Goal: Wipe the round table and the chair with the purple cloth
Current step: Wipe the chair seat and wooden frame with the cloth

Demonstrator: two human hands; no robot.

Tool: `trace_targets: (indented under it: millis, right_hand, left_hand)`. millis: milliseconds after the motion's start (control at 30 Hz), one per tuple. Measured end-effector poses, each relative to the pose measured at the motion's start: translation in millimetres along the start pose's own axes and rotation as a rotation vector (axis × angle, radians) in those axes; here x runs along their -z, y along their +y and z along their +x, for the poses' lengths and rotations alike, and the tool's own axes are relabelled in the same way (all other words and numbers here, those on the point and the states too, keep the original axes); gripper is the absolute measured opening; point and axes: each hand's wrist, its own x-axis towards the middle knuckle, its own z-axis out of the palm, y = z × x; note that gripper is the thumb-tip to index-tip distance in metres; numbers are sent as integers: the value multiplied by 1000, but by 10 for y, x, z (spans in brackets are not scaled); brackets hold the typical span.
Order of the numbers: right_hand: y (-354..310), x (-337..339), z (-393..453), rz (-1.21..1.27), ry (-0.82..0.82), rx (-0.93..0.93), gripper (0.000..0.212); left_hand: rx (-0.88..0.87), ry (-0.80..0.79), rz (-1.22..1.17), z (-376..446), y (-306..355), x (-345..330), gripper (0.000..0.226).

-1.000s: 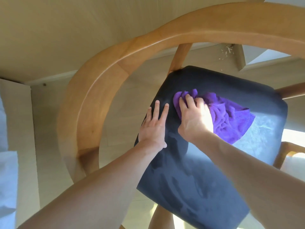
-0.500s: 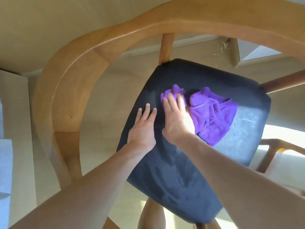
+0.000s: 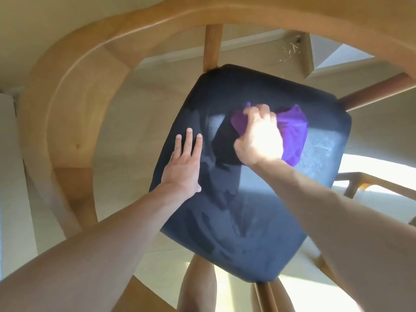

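Observation:
I look straight down on a wooden chair with a dark navy seat (image 3: pixel 252 221) and a curved light-wood back rail (image 3: pixel 67 104). The purple cloth (image 3: pixel 292 136) lies bunched on the far right part of the seat. My right hand (image 3: pixel 258 138) grips the cloth, fingers curled over its left end, lit by a patch of sun. My left hand (image 3: pixel 183 163) rests flat on the seat's left edge with straight fingers. The round table is not in view.
Pale tiled floor (image 3: pixel 126 136) surrounds the chair. A second wooden chair's frame (image 3: pixel 369 183) shows at the right edge. A white wall or panel (image 3: pixel 11 165) runs along the left. Small bits of debris (image 3: pixel 290 50) lie on the floor beyond the seat.
My right hand went from pressing flat on the cloth to curling its fingers round it, bunching it up. The left hand slid slightly toward the seat's left edge.

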Motion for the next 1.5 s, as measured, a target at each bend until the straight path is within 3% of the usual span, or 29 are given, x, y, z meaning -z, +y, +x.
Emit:
trace_targets:
  millis: [67,233,300,367,433,533,600,633,700,867,967,1033,1100,1167,1200,1267,1367,1500]
  right_hand:
    - [-259,-188,-94,97,-49,-18,65]
    - [62,-462,-873,-317,-385,486,55]
    - [388,-398,-1071,-358,-486,527,48]
    - [613,-263,-1075,-427,-587,452,23]
    - [663,-194,-985,-321,-468,291,14]
    - [489,-248,-835,-15,-28,17,19]
    - [238,-370,-708,146,106,-165,49]
    - [100,-421,-657,161,98,-221,61]
    - [-78,-516,-665,31,0,-187,68]
    - [350,-424,-1128,-407,-367,402,40]
    - [668,-144,-1081,-362,-492,270,34]
    - [780,-20,-940,-180,-297,21,21]
    - [776,58,-756,44,2,-234,15]
    - [639,39,-579,168,199,-363,23]
    - [521,0,-497,194,220,-378,35]
    - [265,-122,-416,158,141,-317,57]
    - [6,-413,-592,-97,-80,-78,70]
    - [162,-564,-1113,-420,-233,375,48]
  left_hand:
    - [2,4,13,8,-6,13,143]
    - [-4,-6,29,-6,2,46,141]
    - [-16,-2,33,-6,-6,55,141]
    - [-27,-4,33,-10,-2,47,141]
    - [-31,-6,47,-11,-6,34,142]
    - [-101,36,146,-15,-35,37,142]
    - [-212,64,249,-7,-46,62,138]
    - [-254,57,280,-1,-53,81,136]
    - [-269,26,276,17,-63,118,136]
    - [-256,3,197,17,-62,133,137]
    - [-248,-3,187,8,-37,146,137]
    - [-241,3,184,4,-33,150,137]
    - [-239,3,184,-2,-30,157,138]
    - [-236,6,186,2,-35,158,138]
    - [-234,5,188,-2,-34,160,137]
    - [-227,-1,182,-6,-18,159,137]
    - [-199,1,183,-14,13,152,138]
    - [-189,6,198,-21,31,149,139]
